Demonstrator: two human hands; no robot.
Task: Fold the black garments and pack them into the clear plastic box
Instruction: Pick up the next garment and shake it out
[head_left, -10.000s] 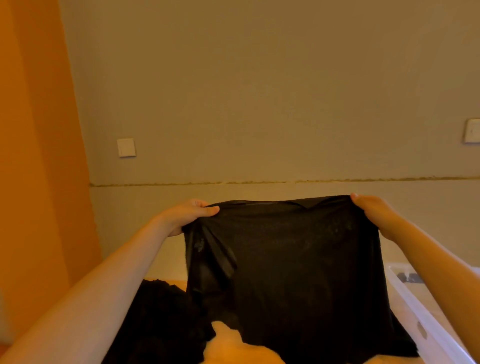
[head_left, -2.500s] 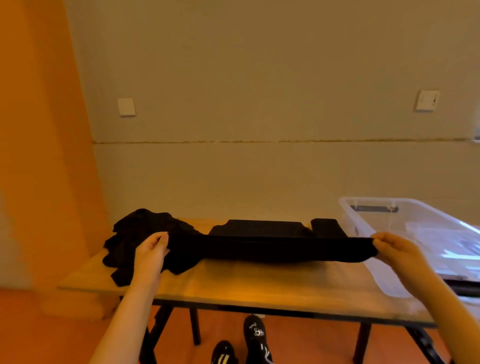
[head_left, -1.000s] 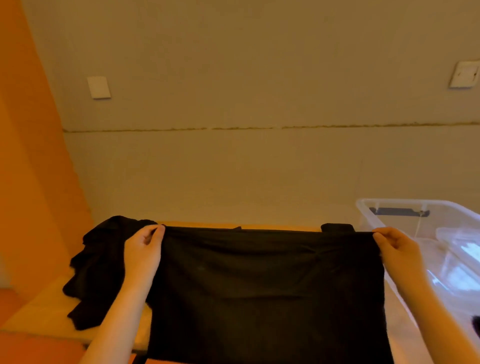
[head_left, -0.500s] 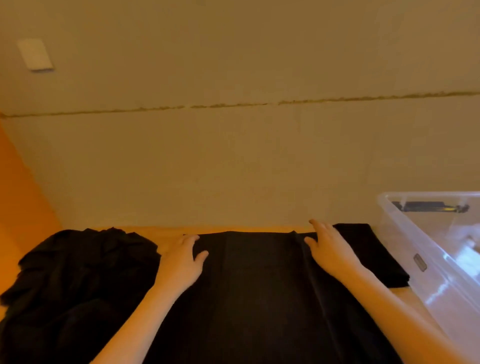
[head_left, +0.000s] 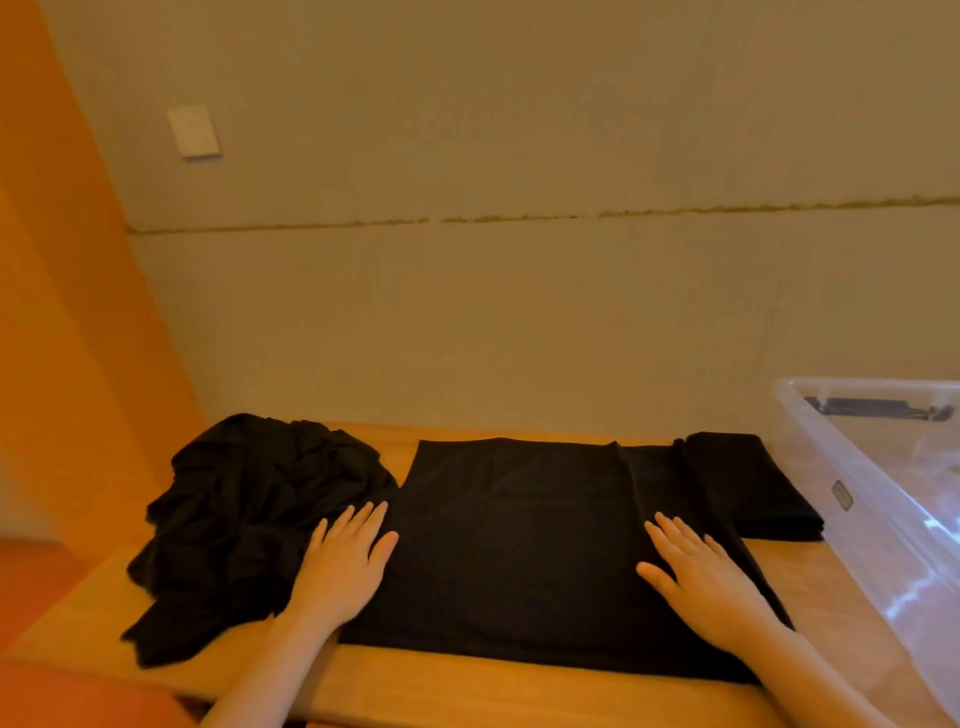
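Between flat hands, left hand (head_left: 347, 562), right hand (head_left: 702, 578), black garment (head_left: 519, 540) spread on table (head_left: 467, 691)

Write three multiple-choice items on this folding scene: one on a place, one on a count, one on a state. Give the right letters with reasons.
1. Where does the crumpled pile lie?
A. left of the flat garment
B. inside the box
C. on the floor

2. How many hands rest on the flat garment?
A. none
B. one
C. two

3. How do the hands lie?
A. curled into fists
B. flat, fingers straight
C. pinching an edge aloft

Key:
1 A: the pile sits at the left end of the table, beside the flat garment.
2 C: the left hand lies on its left edge, partly over the pile, and the right hand on its right part.
3 B: both palms face down with fingers stretched out on the cloth.
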